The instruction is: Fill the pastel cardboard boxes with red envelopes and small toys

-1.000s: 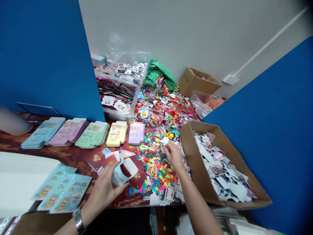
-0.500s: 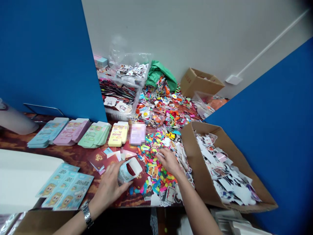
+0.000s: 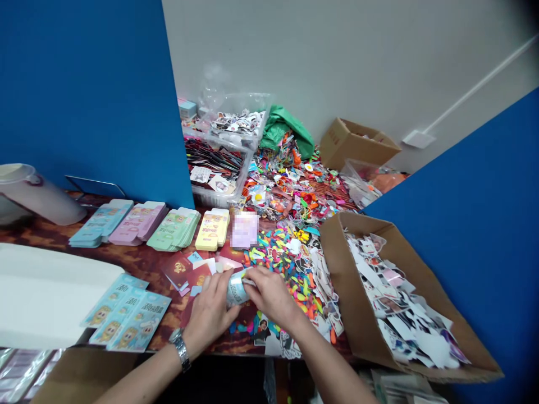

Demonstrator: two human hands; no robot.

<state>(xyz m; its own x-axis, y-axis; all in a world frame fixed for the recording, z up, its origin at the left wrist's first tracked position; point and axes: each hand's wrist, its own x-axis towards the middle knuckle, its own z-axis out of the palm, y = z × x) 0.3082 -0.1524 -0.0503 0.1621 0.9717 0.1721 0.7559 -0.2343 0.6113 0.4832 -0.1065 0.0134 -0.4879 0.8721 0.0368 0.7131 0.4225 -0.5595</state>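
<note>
At left on the counter (image 3: 138, 259), blue, pink, green and yellow stacks (image 3: 174, 229) of flat cartons look unused; nearer, three blue packets (image 3: 141, 325) lie overlapping, perhaps finished, though whether they are filled cannot be told; at centre, the left hand (image 3: 210, 306) grips a small blue box (image 3: 236, 292) just above the counter; the right hand (image 3: 272, 294) has its fingers bent at the box's top, and whether they pinch anything is unclear; this box seems partway done; rightward, plenty of bright little pieces (image 3: 301, 289) and a cardboard carton (image 3: 343, 292) of cut-outs remain.
</note>
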